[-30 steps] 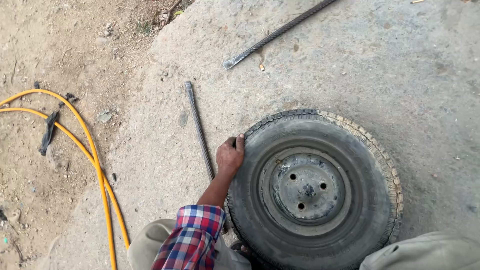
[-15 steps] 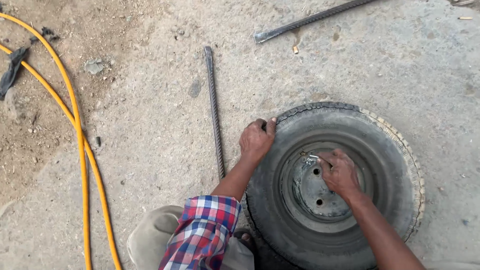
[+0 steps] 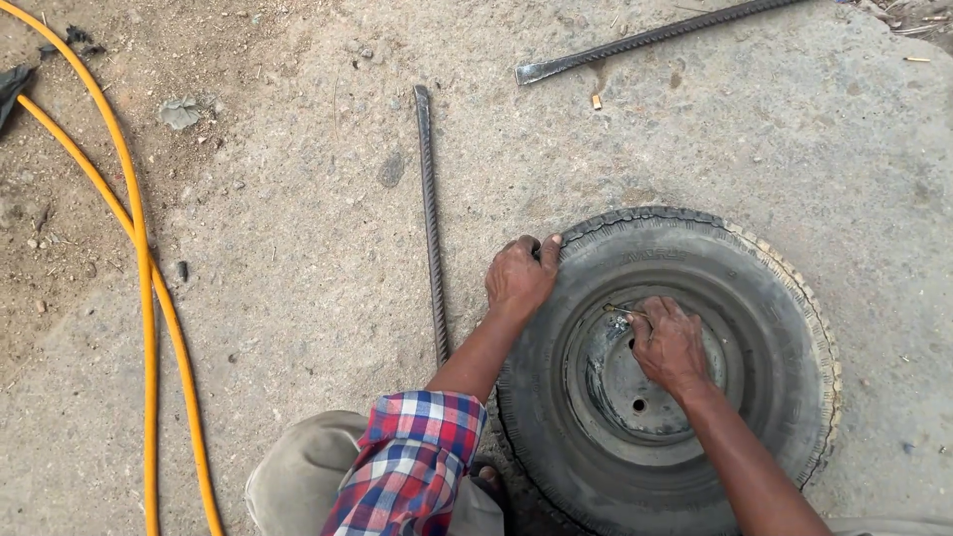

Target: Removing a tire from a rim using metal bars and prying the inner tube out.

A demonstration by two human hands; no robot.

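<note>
The person is crouching over a tyre [image 3: 695, 298] lying flat on the concrete ground [image 3: 298, 248], working at its steel rim [image 3: 635, 397]. The left hand [image 3: 518, 278] is gripping the tyre's outer edge, fingers curled over the tread to steady it. The right hand [image 3: 670, 342] is resting on the rim just inside the tyre wall, clenched around a small thin metal piece [image 3: 620, 312] whose tip is poking out past the knuckles; it is too small to identify. Judging by this, the step in hand is fiddling with something at the rim's edge, perhaps the valve, while the other hand is bracing the wheel. The next move probably calls for a firm hold on the tread and fine, careful finger work at that spot. A ribbed steel bar [image 3: 430, 218] is lying just beside the left hand, another bar [image 3: 645, 40] well beyond both hands, and an orange hose [image 3: 149, 298] far out past the left arm.
</note>
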